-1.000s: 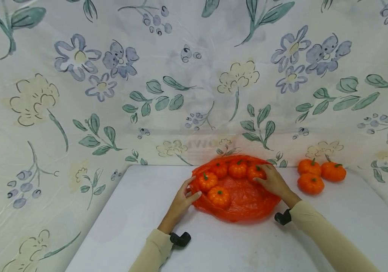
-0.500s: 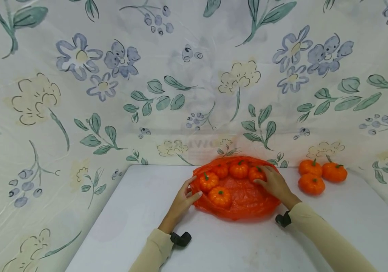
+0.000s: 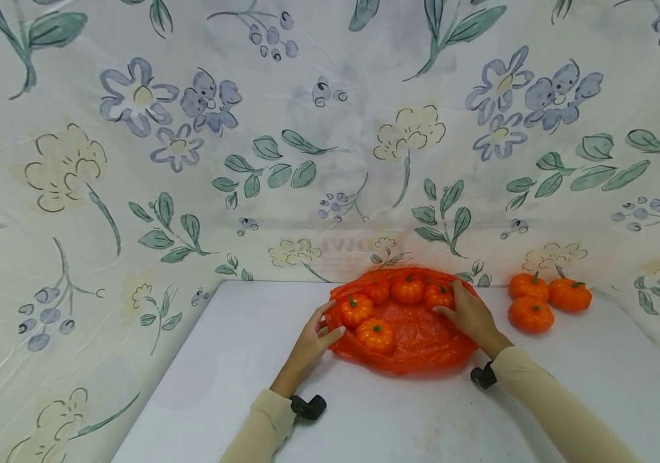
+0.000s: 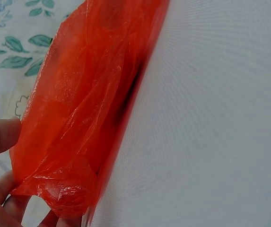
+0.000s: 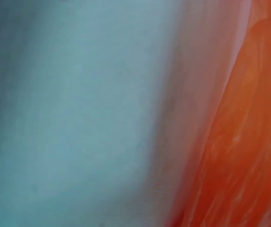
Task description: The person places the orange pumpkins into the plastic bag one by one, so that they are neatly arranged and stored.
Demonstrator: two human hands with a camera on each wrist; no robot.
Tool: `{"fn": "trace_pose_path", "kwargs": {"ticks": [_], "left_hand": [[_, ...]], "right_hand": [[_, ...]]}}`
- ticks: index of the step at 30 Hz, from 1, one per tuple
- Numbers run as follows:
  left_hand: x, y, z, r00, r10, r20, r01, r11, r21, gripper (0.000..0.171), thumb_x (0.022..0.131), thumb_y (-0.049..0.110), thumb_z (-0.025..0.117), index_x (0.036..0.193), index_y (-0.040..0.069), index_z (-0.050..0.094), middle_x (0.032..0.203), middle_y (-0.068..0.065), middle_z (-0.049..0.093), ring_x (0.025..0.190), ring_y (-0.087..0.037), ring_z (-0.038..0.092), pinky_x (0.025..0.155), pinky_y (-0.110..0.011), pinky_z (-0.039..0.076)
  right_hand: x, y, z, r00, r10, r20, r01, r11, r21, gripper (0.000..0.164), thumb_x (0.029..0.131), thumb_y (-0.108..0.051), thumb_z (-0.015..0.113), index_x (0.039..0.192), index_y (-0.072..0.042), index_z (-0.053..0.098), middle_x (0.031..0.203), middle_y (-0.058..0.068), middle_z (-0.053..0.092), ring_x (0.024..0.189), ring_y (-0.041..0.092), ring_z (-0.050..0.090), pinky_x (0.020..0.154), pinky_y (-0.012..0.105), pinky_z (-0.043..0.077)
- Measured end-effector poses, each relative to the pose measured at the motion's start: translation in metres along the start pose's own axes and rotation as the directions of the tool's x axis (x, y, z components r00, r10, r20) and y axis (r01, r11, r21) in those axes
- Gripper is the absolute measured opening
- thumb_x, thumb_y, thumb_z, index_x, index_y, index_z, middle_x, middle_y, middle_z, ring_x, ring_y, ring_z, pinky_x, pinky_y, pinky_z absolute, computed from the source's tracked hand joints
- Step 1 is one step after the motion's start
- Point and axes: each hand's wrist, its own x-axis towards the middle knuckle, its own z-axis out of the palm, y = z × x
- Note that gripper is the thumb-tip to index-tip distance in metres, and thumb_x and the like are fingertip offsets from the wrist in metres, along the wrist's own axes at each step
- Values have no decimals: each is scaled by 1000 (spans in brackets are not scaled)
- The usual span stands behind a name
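A red, thin plastic bag (image 3: 413, 328) lies spread open on the white table in the head view. Inside it, several small orange pumpkins (image 3: 377, 335) line the left and far sides. My left hand (image 3: 309, 337) holds the bag's left edge; the left wrist view shows the thumb and curled fingers (image 4: 5, 187) around the crinkled plastic (image 4: 74, 123). At the bag's right side, my right hand (image 3: 474, 318) grips the rightmost pumpkin (image 3: 437, 295) between thumb and fingers. The right wrist view catches only orange-red plastic (image 5: 249, 142) beside a pale blur, with no fingers showing.
Three more small pumpkins (image 3: 531, 315) sit grouped on the table at the far right, outside the bag. A floral-patterned sheet (image 3: 330, 180) hangs behind the table's back edge. Both wrists carry black cameras (image 3: 309, 407).
My right fingers have shifted slightly to the right, uncovering a bit more of the rightmost pumpkin. The left hand, the bag and the other pumpkins keep their places.
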Motion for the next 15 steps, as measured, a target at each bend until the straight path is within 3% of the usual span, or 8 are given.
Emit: {"fn": "trace_pose_path", "kwargs": {"ticks": [8, 15], "left_hand": [[0, 2, -1, 1000, 19, 2, -19, 1000, 25, 64, 95, 23, 67, 152, 23, 39, 151, -13, 44, 125, -34, 52, 92, -41, 56], [0, 0, 0, 1000, 0, 8, 0, 1000, 22, 64, 95, 24, 66, 153, 24, 38, 153, -13, 42, 127, -35, 51, 91, -39, 56]], "right_hand": [[-3, 4, 1, 999, -15, 32, 16, 999, -37, 64, 94, -28, 70, 140, 4, 38, 137, 28, 52, 121, 44, 54, 101, 61, 47], [-5, 5, 0, 999, -33, 8, 33, 998, -48, 59, 95, -22, 68, 140, 3, 40, 143, 31, 44, 125, 48, 50, 101, 63, 46]]}}
